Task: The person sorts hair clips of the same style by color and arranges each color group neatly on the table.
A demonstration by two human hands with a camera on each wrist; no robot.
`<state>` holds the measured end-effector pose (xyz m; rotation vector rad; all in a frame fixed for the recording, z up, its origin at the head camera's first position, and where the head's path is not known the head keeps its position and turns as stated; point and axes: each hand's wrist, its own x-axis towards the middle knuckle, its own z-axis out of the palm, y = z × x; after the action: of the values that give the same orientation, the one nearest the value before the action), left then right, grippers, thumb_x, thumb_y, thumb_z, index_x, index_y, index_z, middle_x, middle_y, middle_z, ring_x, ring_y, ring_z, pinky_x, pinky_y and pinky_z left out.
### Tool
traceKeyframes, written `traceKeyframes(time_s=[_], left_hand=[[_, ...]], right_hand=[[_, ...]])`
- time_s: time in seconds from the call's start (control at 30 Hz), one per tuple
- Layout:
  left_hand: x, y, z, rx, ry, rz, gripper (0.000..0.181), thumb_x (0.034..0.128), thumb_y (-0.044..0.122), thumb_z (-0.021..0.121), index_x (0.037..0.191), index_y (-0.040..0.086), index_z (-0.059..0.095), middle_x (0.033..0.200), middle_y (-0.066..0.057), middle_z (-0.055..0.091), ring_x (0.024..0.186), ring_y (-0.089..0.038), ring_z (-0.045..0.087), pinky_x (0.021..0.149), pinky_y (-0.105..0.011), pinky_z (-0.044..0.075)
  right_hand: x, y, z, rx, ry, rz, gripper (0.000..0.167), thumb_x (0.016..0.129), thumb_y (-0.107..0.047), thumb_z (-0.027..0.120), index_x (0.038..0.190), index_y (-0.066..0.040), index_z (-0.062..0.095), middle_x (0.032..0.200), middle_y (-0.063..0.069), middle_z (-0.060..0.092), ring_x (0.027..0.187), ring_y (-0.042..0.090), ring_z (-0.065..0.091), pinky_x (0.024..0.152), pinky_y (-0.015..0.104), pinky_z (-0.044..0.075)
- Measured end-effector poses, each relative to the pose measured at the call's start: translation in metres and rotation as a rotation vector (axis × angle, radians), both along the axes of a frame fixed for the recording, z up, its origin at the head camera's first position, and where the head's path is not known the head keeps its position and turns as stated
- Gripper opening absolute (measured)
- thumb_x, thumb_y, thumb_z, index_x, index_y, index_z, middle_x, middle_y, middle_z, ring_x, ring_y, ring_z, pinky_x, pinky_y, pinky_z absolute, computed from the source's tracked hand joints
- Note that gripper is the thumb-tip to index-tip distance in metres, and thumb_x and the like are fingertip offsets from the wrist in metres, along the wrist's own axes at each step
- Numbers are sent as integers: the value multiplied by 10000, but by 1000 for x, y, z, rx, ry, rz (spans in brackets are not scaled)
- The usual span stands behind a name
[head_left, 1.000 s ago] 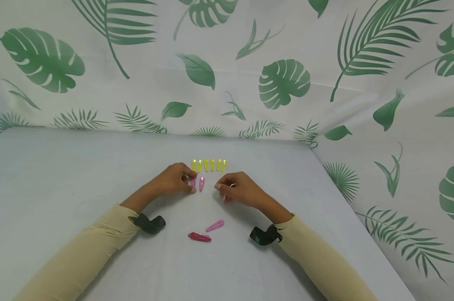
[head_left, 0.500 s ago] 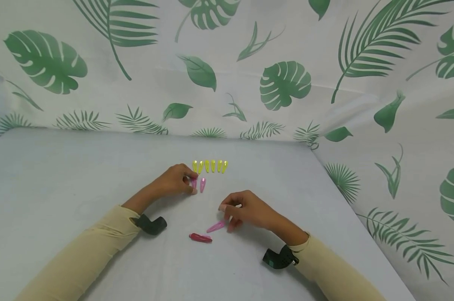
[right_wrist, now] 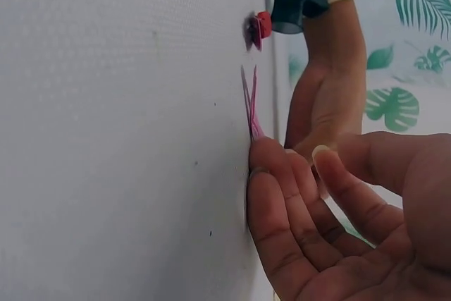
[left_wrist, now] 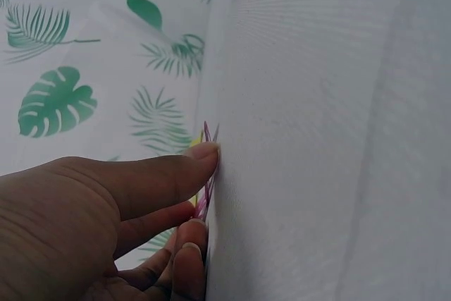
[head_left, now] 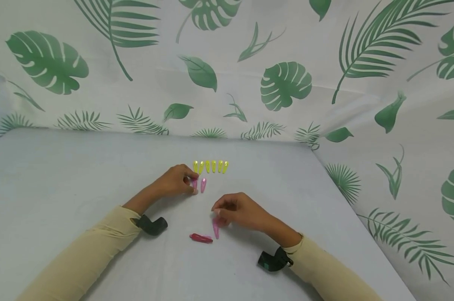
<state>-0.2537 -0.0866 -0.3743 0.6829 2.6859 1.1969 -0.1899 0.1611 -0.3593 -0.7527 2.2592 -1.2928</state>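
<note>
My left hand (head_left: 176,180) holds a pink snap hair clip (head_left: 194,184) on the table between thumb and fingertips; the left wrist view shows the clip (left_wrist: 207,195) partly hidden by them. A second pink hair clip (head_left: 203,185) lies just to its right. Nearer the person, the curled fingers of my right hand (head_left: 239,212) are on another pink hair clip (head_left: 216,230). Its narrow end (right_wrist: 254,103) sticks out past the fingertips in the right wrist view, and the rest is hidden. A red hair clip (head_left: 201,238) lies nearby, overlapping a mostly covered pink one (head_left: 208,237).
Several yellow hair clips (head_left: 213,166) stand side by side in a row behind the pink ones. A white cloth covers the table (head_left: 99,167). A leaf-printed curtain (head_left: 227,62) hangs along the back and right side.
My right hand has come back from near the pink pair toward the person and onto the loose pink clip, which has turned from slanted to nearly upright in view. The left hand stays put.
</note>
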Motion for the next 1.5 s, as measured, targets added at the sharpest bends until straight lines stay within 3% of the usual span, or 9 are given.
traceKeyframes(time_s=[0.17,0.37,0.53,0.67,0.77,0.93,1.27,1.5], left_hand=[[0,1,-1,-7,-7,7,424,772,79,794,1152,-70,678,938,-97,597,810,-195,527,699,-304,429],[0,0,-2,-1,7,5,422,770,76,794,1144,-81,677,924,-101,595,794,-190,527,693,-300,425],[1,1,1,-9,-6,12,424,774,78,792,1153,-75,676,918,-93,588,792,-191,523,693,-299,423],[2,1,2,-19,-7,15,422,780,83,790,1157,-70,676,933,-94,591,796,-191,523,692,-300,425],[2,0,2,-16,-2,15,420,780,79,787,1152,-78,674,927,-101,593,794,-192,524,690,-302,423],[2,0,1,-6,0,17,417,773,75,792,1142,-82,678,910,-102,593,789,-189,524,685,-300,423],[1,0,-1,-11,6,12,414,772,76,790,1142,-75,681,894,-92,589,789,-188,524,691,-303,422],[-1,0,-2,-15,13,7,411,779,71,790,1145,-77,678,914,-99,593,795,-192,526,692,-302,426]], right_hand=[[4,-2,0,34,67,8,206,866,17,664,1064,-33,693,954,48,663,774,168,622,722,262,509],[8,-4,0,85,98,51,274,841,22,711,1102,-56,683,993,32,654,757,143,605,700,259,507],[11,-5,-1,160,215,97,321,831,-6,745,1139,-75,690,975,-13,631,746,99,551,693,246,485],[12,-9,0,227,310,140,290,854,-33,734,1138,-88,726,944,-34,596,733,79,510,675,243,465],[13,-11,2,257,346,160,200,868,-37,721,1057,-94,753,904,-60,595,735,70,507,675,239,460],[13,-12,3,242,341,158,95,875,-32,714,938,-101,733,845,-81,621,760,70,518,698,237,466],[7,-9,8,214,318,134,117,880,2,686,907,-107,715,825,-90,662,784,65,569,740,242,498],[-1,-7,12,228,309,151,159,889,-40,701,1036,-80,746,933,-58,708,827,57,600,763,240,506]])
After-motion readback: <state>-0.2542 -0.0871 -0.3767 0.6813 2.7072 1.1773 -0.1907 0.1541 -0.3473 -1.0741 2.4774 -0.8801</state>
